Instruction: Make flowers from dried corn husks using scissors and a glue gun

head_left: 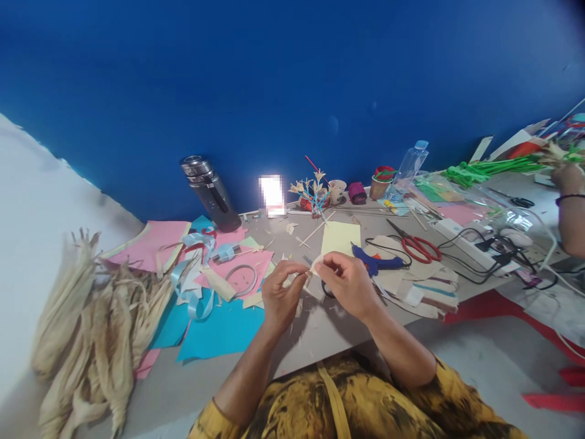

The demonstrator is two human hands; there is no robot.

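Observation:
My left hand [282,297] and my right hand [351,283] meet over the front of the table, fingertips pinched together. Between them is a small pale piece of corn husk [314,266], mostly covered by the fingers. A yellow paper sheet [342,236] lies just beyond my hands. Close to my right hand rests a blue glue gun [375,262], with red-handled scissors [418,246] farther right. Bundles of dried corn husks [107,332] hang over the table's left side. Small husk flowers on blue stems [315,190] stand near the wall.
A dark thermos [212,195] leans at the back left. Blue paper [219,329], pink paper and a light-blue ribbon [201,303] clutter the left. At right are a power strip [470,244] with cables, a plastic bottle [411,164] and another person's arm [571,207].

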